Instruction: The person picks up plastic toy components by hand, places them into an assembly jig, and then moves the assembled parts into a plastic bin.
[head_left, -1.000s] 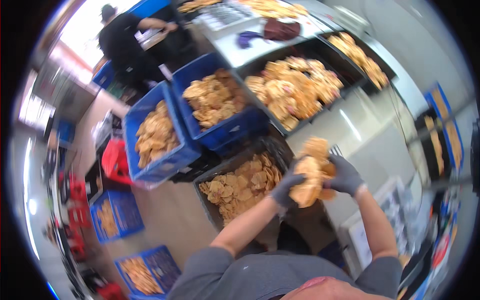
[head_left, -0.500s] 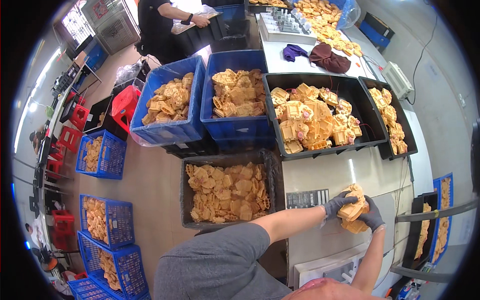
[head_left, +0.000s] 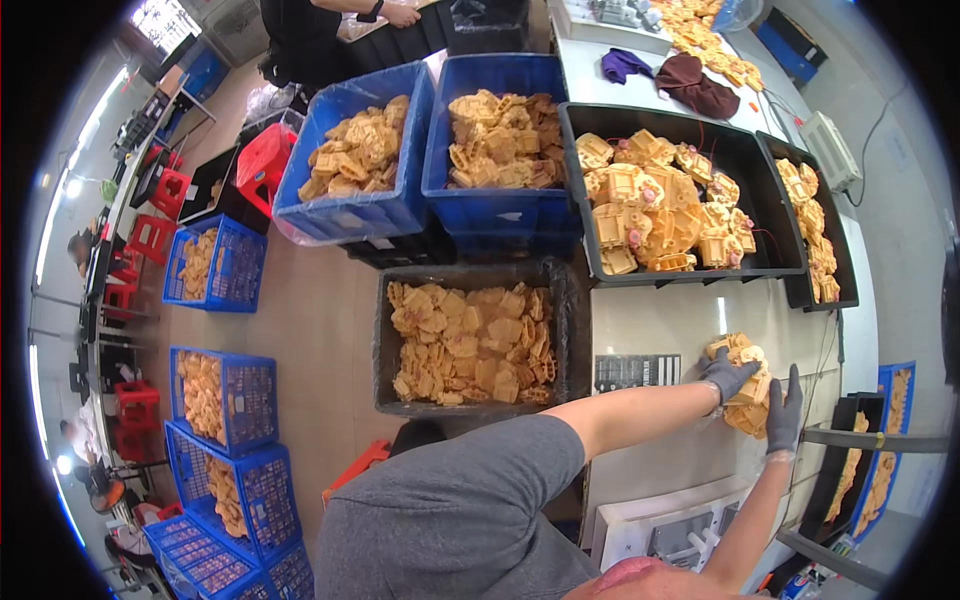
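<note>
Both hands wear grey gloves over the pale worktop [head_left: 640, 450]. My left hand [head_left: 728, 376] is closed on a cluster of cream-yellow moulded plastic housings [head_left: 752, 388], its fingers over their left side. How many pieces are in this cluster I cannot make out. On the cluster's right, my right hand [head_left: 785, 415] is open, fingers stretched out and close beside the housings. Left of the hands lies a black-and-white printed card [head_left: 636, 371]. Beyond them stands a large black tray [head_left: 690, 276] with several similar housings and thin red wires.
A narrower black tray [head_left: 830, 303] adjoins the large one. Left of the worktop are a black lined bin [head_left: 384, 345] and two blue bins [head_left: 500, 214], all holding housings. A white fixture box [head_left: 625, 540] sits near my body. Another person [head_left: 310, 40] handles a far bin.
The view has shifted, so the scene sits higher and further right. My right hand has come off the housings and its fingers have straightened; my left hand stays on them, now lower to the worktop.
</note>
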